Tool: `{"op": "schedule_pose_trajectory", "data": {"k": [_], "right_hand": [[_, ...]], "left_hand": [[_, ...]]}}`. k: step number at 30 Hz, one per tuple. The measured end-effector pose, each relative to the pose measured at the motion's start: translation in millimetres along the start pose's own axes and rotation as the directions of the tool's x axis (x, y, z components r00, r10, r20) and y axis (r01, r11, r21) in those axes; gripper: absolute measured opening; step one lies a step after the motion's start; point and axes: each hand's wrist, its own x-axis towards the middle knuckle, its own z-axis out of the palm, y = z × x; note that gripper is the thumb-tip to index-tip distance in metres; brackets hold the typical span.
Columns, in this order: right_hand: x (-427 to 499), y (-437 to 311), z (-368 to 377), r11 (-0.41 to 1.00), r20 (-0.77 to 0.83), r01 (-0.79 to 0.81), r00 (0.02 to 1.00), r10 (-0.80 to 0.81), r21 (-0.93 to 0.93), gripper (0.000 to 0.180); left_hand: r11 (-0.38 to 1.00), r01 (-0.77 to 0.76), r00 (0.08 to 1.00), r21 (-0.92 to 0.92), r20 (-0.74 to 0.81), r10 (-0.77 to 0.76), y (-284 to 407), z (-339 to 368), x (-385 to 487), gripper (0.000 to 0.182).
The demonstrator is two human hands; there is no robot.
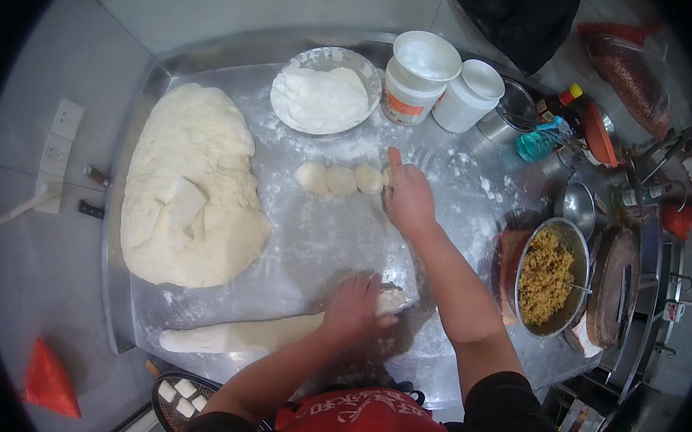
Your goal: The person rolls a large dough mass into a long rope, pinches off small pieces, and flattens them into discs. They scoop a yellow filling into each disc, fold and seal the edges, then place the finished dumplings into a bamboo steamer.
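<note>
My left hand is wrapped over a long dough roll near its right end, whose ragged tip sticks out past the fingers. Farther up the floured steel table, my right hand holds a small dough piece, mostly hidden by the hand, with one finger stretched outward. That piece sits at the right end of a row of rounded dough pieces that touch one another. To the left spreads a large mass of dough with a torn hollow in its surface.
A bowl of white flour stands at the back, beside white plastic tubs. At right are a metal bowl of yellowish filling with a spoon, and a round chopping board with a cleaver. A raised rim edges the table.
</note>
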Motion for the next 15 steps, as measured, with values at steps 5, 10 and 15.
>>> {"op": "schedule_pose_trajectory", "data": {"k": [5, 10, 15], "right_hand": [[-19, -35, -41, 0.987, -0.216, 0.163, 0.963, -0.162, -0.016, 0.086], [-146, -43, -25, 0.492, 0.053, -0.125, 0.986, 0.158, 0.861, 0.091], [-167, -91, -36, 0.458, 0.174, -0.222, 0.974, 0.145, 0.861, 0.090]], "left_hand": [[0.991, 0.130, 0.971, 0.014, 0.201, -0.130, -23, -3, -24, 0.048], [0.067, 0.612, 0.784, -0.788, 0.595, -0.176, -21, -52, 0, 0.047], [-0.015, 0.412, 0.911, -0.911, 0.411, 0.041, -16, -48, 1, 0.048]]}}
